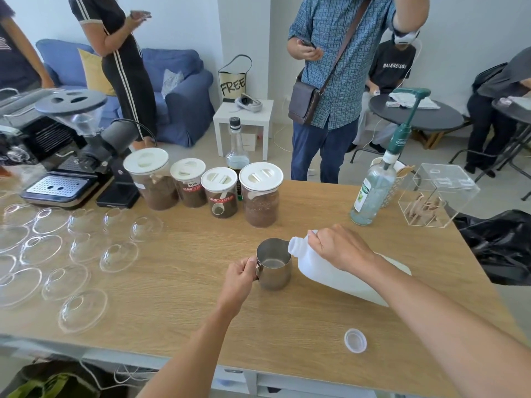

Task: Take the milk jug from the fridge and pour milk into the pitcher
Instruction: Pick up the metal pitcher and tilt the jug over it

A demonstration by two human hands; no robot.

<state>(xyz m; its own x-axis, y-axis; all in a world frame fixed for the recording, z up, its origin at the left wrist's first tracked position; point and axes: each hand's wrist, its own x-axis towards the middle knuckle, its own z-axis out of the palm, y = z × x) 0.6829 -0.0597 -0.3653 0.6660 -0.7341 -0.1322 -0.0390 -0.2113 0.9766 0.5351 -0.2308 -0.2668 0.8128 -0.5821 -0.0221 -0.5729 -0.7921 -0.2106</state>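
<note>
Head view, sweeping from the left: an espresso machine (54, 185) sits at the far left edge of the wooden worktop (178, 297), and in front of it a spread of clear glass cups (83, 310) lies across the left side. Next along, four white-lidded jars (260, 195) of brown grounds stand in a row toward the back, with a dark-capped bottle (237, 152) just behind them. Now to the middle, where the action is: the left hand (240, 275) is wrapped around the handle of the steel pitcher (273, 264), fingers (249, 261) closed tight on it, and the pitcher stands upright on the worktop. Right beside it, the white milk jug (339, 272) is tipped hard over to the left, its open neck at the pitcher's rim, base end angled down toward the worktop. The right hand (340, 248) grips the jug at its handle near the neck, fingers curled shut around it. Whether milk is running I can't tell; the pitcher's inside looks dark. Near the front edge, the jug's cap (355, 340) lies loose, well apart from the jug. Farther right at the back stand a pump bottle (376, 188) and a clear plastic box (436, 193). Beyond the worktop, people stand about.
</note>
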